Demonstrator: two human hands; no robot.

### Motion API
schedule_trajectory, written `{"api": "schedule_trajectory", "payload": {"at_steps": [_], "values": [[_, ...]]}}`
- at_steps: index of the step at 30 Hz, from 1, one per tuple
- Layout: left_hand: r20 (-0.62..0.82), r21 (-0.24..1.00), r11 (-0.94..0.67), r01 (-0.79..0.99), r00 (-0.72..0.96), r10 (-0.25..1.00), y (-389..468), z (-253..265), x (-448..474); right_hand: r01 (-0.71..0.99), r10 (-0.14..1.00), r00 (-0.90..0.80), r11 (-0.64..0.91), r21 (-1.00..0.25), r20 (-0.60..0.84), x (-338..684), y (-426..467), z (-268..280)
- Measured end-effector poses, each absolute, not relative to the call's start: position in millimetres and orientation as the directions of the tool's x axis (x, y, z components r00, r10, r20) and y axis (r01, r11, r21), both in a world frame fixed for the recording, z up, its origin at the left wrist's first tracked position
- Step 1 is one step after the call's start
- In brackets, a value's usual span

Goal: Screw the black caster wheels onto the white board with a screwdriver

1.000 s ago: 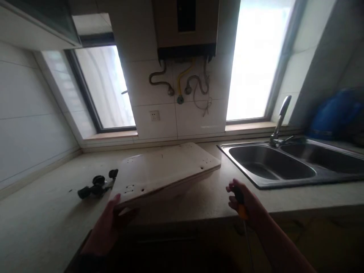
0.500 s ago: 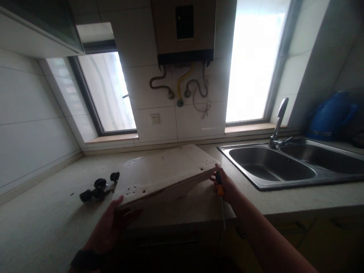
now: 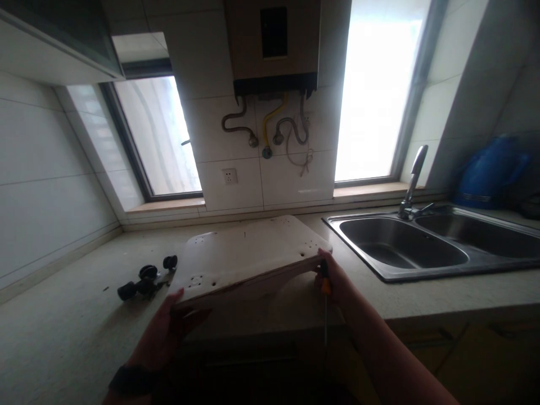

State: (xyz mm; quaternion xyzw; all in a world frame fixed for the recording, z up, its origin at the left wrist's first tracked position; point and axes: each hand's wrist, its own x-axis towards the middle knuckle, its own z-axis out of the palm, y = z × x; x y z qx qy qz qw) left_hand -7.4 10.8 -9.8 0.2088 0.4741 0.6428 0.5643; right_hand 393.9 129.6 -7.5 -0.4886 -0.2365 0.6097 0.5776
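A white board [image 3: 248, 250] with rounded corners lies slanted over the counter, its front edge raised toward me. Groups of small screw holes and larger round holes mark its top near the corners. My left hand [image 3: 162, 323] grips the front left corner, thumb on top and fingers underneath. At the front right corner, my right hand [image 3: 333, 274] holds the edge and also a screwdriver [image 3: 325, 286] with a black and orange handle, its shaft pointing down. Several black casters [image 3: 147, 275] lie in a cluster to the left of the board. What lies beneath the board is mostly shadowed.
A double steel sink [image 3: 394, 275] with a faucet [image 3: 411, 185] is set into the counter [image 3: 63, 315] on the right. Behind it stands a blue jug [image 3: 485, 174]. A water heater [image 3: 272, 50] with hoses hangs on the tiled wall between two windows.
The board has shifted slightly right, with both hands still on it. The screwdriver's shaft has swung a little to the left.
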Motion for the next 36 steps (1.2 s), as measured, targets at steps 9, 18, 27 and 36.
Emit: {"api": "schedule_trajectory", "payload": {"at_steps": [9,18,27,36], "values": [[-0.3,0.838,0.125,-0.531,-0.257,0.919,18.3,-4.7,-7.7,-0.459,0.933,0.123,-0.249,-0.853,-0.339,411.1,82.5,-4.6],[-0.327,0.818,0.196,-0.54,-0.157,0.932,16.7,-4.7,1.8,-0.5,0.931,0.153,-0.215,-0.838,-0.331,429.6,54.8,-9.3],[-0.319,0.84,0.209,-0.501,-0.143,0.937,24.2,-1.0,4.7,-0.527,0.943,0.183,-0.145,-0.837,-0.278,425.6,57.7,-9.2],[-0.38,0.895,0.364,-0.257,-0.013,0.925,29.7,10.4,-22.5,-0.522,0.954,0.173,-0.123,-0.844,-0.246,426.3,66.2,-17.5]]}}
